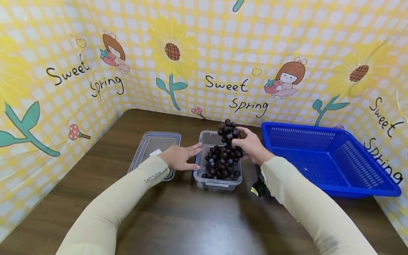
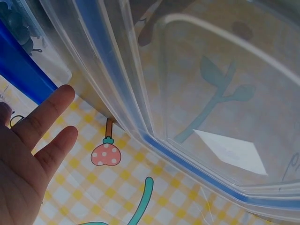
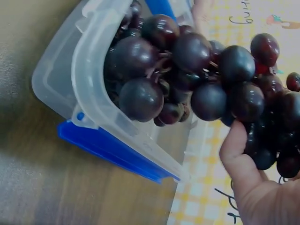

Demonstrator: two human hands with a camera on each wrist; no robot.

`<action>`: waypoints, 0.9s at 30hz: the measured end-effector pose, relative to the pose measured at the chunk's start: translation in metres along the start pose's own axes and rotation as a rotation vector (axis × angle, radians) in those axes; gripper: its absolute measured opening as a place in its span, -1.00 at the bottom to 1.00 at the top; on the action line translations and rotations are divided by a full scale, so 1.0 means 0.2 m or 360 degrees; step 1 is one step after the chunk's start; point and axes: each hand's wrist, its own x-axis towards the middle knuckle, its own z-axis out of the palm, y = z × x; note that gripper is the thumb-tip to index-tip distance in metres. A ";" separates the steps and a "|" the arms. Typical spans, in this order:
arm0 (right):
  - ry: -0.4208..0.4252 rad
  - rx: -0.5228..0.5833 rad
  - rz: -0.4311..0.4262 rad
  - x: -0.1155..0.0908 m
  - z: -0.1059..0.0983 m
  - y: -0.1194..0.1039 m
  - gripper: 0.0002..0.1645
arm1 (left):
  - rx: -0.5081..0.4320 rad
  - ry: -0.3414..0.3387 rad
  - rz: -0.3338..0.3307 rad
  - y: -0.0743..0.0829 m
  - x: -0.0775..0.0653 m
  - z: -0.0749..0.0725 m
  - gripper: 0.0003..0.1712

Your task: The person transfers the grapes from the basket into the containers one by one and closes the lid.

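A bunch of dark grapes [image 1: 223, 159] fills much of a clear plastic container [image 1: 218, 184], its upper part rising above the far right of the rim. My right hand [image 1: 253, 146] grips that upper part, thumb [image 3: 236, 150] against the grapes in the right wrist view. There the lower grapes [image 3: 140, 98] lie inside the container wall [image 3: 89, 70], and a blue side clip [image 3: 112, 152] hangs outside. My left hand [image 1: 180, 157] has its fingers spread, fingertips right at the container's left edge. In the left wrist view this hand [image 2: 23, 164] holds nothing.
Left of the container lies a clear lid [image 1: 158, 141] with a blue seal and a white label [image 1: 156, 152]. A large blue basket [image 1: 301, 126] stands to the right. Below my right wrist sits a small black object [image 1: 259, 187]. Patterned cloth encloses the brown table [image 1: 197, 219].
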 end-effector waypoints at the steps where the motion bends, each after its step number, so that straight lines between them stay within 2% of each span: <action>1: 0.0001 0.0005 -0.0017 0.00 0.01 0.00 -0.12 | 0.0002 0.0000 0.0001 0.00 0.00 0.00 -0.10; 5: -0.0004 0.0016 -0.0041 0.01 0.02 0.02 -0.14 | 0.0012 0.0001 0.0000 0.00 0.00 -0.01 -0.10; 13: -0.0037 -0.0046 0.0075 0.02 0.04 0.11 -0.14 | 0.0012 -0.0013 -0.0010 0.00 0.00 -0.01 -0.09; 22: -0.0068 0.0029 0.0157 0.04 0.05 0.14 -0.13 | -0.0009 -0.0001 -0.0016 0.00 0.00 0.00 -0.10; 27: -0.0095 0.0054 0.0185 0.06 0.07 0.15 -0.20 | -0.0009 -0.0010 -0.0011 0.00 0.01 0.00 -0.10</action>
